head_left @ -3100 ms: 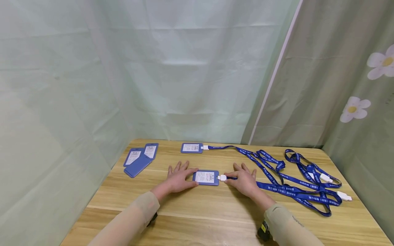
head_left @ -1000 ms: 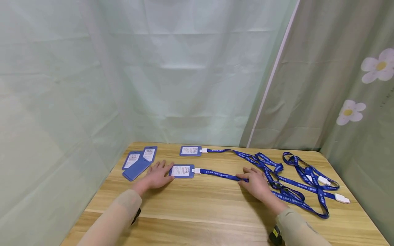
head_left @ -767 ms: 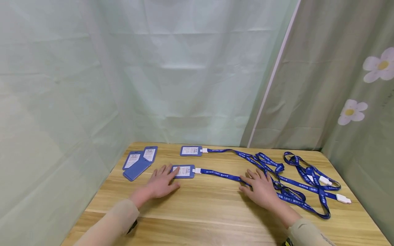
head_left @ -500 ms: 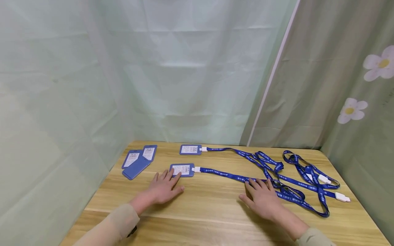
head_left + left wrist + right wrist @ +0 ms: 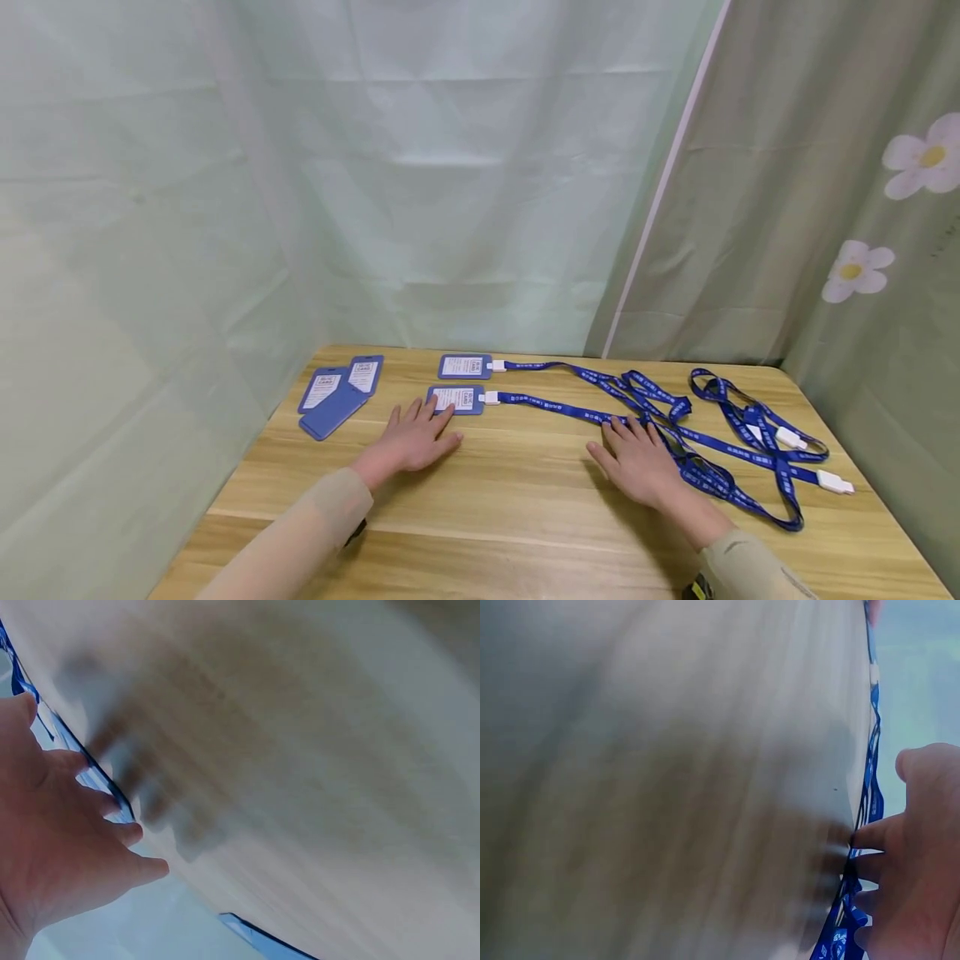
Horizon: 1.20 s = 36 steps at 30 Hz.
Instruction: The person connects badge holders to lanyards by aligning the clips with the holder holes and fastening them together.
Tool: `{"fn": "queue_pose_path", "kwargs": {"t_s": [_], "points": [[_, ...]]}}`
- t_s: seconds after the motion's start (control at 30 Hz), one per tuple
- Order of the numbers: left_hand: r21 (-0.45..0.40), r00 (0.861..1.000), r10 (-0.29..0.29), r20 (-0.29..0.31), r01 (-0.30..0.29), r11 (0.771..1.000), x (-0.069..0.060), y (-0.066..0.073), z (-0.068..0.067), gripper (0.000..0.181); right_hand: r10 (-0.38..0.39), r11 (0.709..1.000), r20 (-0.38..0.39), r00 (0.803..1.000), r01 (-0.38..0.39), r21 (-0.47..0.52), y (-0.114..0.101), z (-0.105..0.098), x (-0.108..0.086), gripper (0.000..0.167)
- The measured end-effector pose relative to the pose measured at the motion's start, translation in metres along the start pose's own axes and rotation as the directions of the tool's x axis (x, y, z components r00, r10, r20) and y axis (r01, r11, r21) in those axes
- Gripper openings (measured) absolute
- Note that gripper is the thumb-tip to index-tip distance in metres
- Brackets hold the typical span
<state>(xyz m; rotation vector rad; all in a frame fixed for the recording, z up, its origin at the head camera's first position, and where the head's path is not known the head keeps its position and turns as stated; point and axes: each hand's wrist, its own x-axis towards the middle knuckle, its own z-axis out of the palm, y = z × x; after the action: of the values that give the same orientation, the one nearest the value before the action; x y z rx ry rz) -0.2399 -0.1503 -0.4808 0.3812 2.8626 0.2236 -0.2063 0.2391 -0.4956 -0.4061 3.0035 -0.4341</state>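
A blue ID card holder (image 5: 457,399) with a white card lies flat, its slot end joined to the white clip (image 5: 491,397) of a blue printed lanyard (image 5: 555,407). My left hand (image 5: 411,440), palm down with fingers spread, touches the holder's near left part with its fingertips. Spread fingers of my right hand (image 5: 641,460) rest on the lanyard strap further right; the right wrist view shows these fingertips against the blue strap (image 5: 874,750). Just behind lies a second card holder (image 5: 464,367), likewise clipped to a lanyard, roughly parallel to the first.
Three loose card holders overlap at the left, one blue back (image 5: 333,412) uppermost. Tangled lanyards (image 5: 757,425) with white clips, one clip (image 5: 834,482) near the right edge, cover the right side. A pale curtain (image 5: 480,208) hangs behind the wooden table (image 5: 495,517).
The near card holder and its lanyard shifted left, then away from me, closer to the rear holder. My right hand left the clip, moved right along the strap, and its fingers have spread.
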Motion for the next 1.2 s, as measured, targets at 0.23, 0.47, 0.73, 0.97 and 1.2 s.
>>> {"fn": "queue_pose_path", "kwargs": {"t_s": [0.23, 0.47, 0.73, 0.97, 1.2], "points": [[-0.012, 1.000, -0.009, 0.011, 0.009, 1.000, 0.018, 0.000, 0.000, 0.073, 0.027, 0.999, -0.002, 1.000, -0.027, -0.017, 0.001, -0.002, 0.016, 0.079], [-0.027, 1.000, 0.006, -0.010, -0.006, 1.000, 0.027, -0.002, -0.001, 0.072, 0.068, 0.998, 0.010, 0.998, -0.068, -0.002, 0.002, -0.003, 0.027, 0.075], [-0.030, 1.000, 0.007, -0.012, -0.007, 1.000, 0.028, -0.006, -0.001, 0.072, 0.073, 0.997, -0.015, 0.997, -0.073, 0.008, 0.005, -0.003, 0.034, 0.072], [-0.041, 1.000, 0.006, -0.016, -0.007, 0.999, 0.029, -0.006, 0.000, 0.072, 0.063, 0.998, -0.027, 0.998, -0.063, 0.012, 0.008, 0.001, 0.038, 0.072], [-0.049, 1.000, 0.007, -0.010, -0.007, 0.999, 0.028, -0.005, -0.002, 0.072, 0.066, 0.998, -0.032, 0.997, -0.065, 0.026, 0.009, 0.001, 0.042, 0.071]]}}
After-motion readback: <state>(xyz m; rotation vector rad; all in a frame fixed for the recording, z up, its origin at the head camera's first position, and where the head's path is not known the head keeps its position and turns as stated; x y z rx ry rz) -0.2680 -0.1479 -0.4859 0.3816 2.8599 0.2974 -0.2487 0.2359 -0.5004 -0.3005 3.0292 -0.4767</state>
